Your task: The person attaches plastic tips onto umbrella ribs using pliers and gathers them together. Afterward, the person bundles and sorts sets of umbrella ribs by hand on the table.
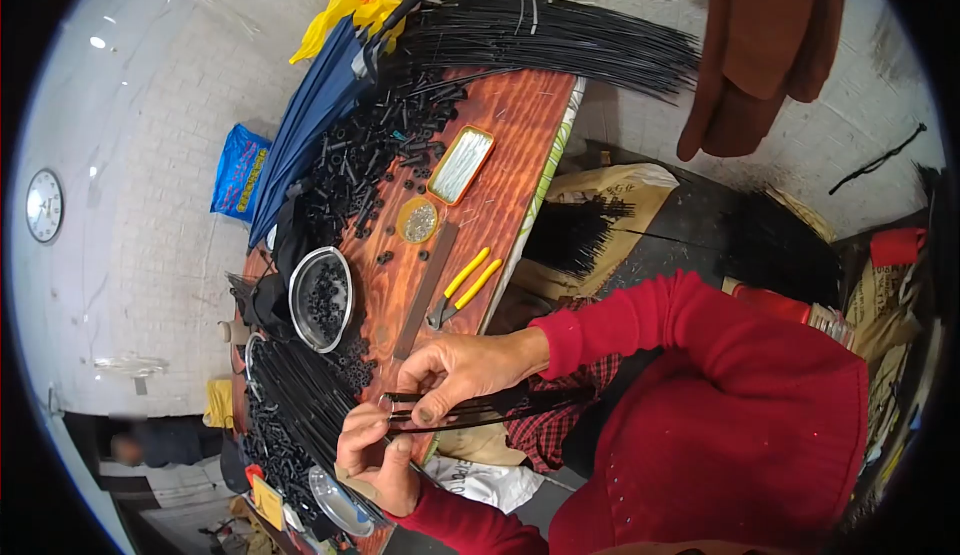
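Observation:
My right hand [465,370] is closed round several thin black rods [490,413], with thumb and fingers pinching near their ends. Close beside it, my left hand [378,455] holds the tips of the same rods between thumb and fingers. The rods reach back over my lap toward the red sleeve. Yellow-handled pliers [463,290] lie on the wooden table [495,190] just beyond my right hand. A dense bundle of black rods [310,395] rests beside my left hand.
An oval metal bowl [321,300] of black parts, a round dish [418,221] of small pieces and a tray of pins [461,165] stand on the table. Loose black parts, a folded blue umbrella [312,120] and a long rod bundle [550,40] lie behind.

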